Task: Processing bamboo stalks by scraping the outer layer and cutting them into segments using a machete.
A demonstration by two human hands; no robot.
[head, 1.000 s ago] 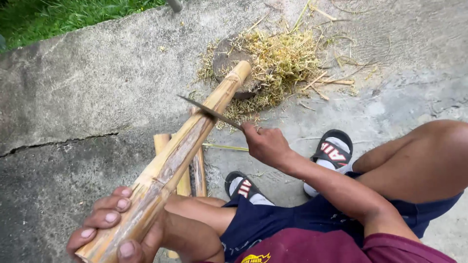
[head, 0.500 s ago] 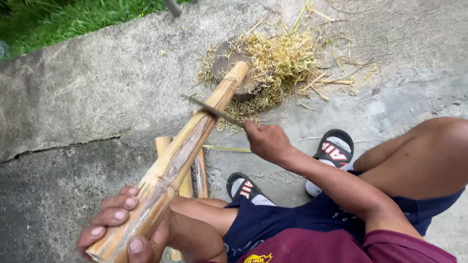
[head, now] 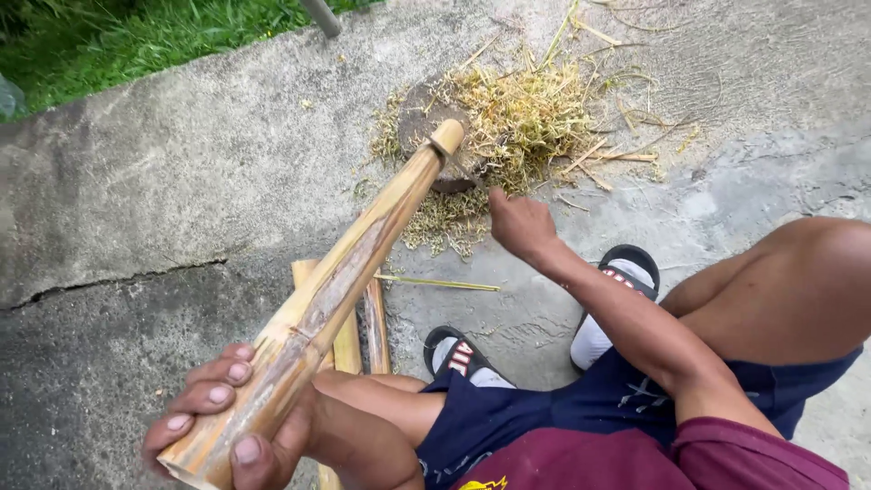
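The left hand (head: 231, 422) wraps its fingers (head: 213, 395) tightly around the near end of a long bamboo pole (head: 340, 290), which slants up to a far tip over the heap of pale shavings (head: 526, 118) on the concrete ground (head: 163, 172). The right hand (head: 519, 222) is closed on a knife (head: 458, 168) whose handle is hidden in the fist and whose thin blade is hard to make out near the pole's tip. More split bamboo pieces (head: 363, 331) lie partly hidden under the pole and leg.
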